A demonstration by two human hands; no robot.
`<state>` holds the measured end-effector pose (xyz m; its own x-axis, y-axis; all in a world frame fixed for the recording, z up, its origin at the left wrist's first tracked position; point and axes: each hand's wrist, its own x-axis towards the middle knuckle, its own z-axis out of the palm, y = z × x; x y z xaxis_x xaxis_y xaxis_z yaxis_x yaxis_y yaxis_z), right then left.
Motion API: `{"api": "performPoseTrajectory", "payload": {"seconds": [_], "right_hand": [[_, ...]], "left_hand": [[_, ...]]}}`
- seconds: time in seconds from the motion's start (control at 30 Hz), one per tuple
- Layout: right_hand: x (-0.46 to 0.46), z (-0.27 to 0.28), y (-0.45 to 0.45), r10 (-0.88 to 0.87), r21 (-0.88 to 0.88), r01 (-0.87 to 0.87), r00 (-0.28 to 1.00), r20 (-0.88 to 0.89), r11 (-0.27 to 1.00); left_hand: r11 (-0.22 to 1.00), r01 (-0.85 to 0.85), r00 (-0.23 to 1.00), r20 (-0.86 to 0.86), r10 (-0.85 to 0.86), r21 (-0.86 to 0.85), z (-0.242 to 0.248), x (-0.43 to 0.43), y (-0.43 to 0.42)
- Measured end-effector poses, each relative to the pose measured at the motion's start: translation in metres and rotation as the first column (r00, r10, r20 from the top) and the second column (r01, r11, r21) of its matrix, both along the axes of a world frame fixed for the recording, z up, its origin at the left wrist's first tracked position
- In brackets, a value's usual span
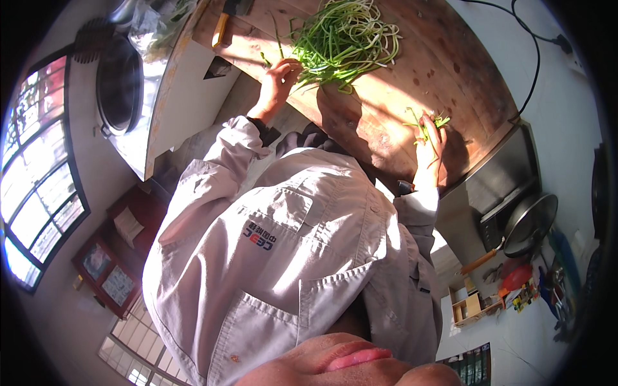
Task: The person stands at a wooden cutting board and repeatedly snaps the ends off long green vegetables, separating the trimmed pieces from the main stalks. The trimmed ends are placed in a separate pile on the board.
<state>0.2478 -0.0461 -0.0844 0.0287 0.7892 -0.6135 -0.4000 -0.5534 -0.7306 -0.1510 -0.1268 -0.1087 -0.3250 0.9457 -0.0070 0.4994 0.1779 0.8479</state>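
Observation:
A large tangled pile of long green stems with pale ends [345,43], probably garlic scapes or scallions, lies on a wooden table [410,29]. At its lower left edge is my left hand [282,79], its fingers bent and close to the leaf tips; whether it pinches a stem cannot be told. Loose green stems show just beyond those fingers. Farther right, over the sunlit tabletop, my right hand [429,132] holds a small bunch of green and yellowish pieces [437,121]. A cleaver-like knife with a wooden handle [220,30] lies at the table's upper left.
Left of the table stands a light counter [169,91] with plastic bags [147,29] and a dark round pan or lid [119,84]. A cable [537,62] runs along the right wall. At lower right are a frying pan [530,224] and a wooden box [467,306].

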Motion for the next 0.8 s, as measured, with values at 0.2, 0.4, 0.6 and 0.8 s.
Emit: {"api": "performPoseTrajectory", "payload": {"seconds": [0.2, 0.4, 0.6, 0.8], "right_hand": [[-0.012, 0.010, -0.007, 0.076, -0.017, -0.075, 0.997, 0.028, 0.997], [-0.020, 0.014, -0.010, 0.082, -0.004, -0.082, 0.997, 0.015, 0.997], [-0.025, 0.009, -0.009, 0.083, -0.009, -0.083, 0.996, 0.018, 0.997], [-0.025, 0.001, -0.011, 0.126, 0.017, -0.125, 0.992, -0.034, 0.992]], "left_hand": [[0.996, -0.050, 0.998, 0.034, 0.053, -0.078, -0.014, -0.004, 0.009], [1.000, -0.005, 0.980, -0.200, 0.006, 0.007, -0.005, -0.007, 0.009], [0.989, 0.085, 0.957, -0.265, -0.114, -0.120, -0.008, 0.021, -0.031], [0.991, 0.017, 0.962, -0.269, -0.052, -0.130, -0.041, 0.036, -0.018]]}}
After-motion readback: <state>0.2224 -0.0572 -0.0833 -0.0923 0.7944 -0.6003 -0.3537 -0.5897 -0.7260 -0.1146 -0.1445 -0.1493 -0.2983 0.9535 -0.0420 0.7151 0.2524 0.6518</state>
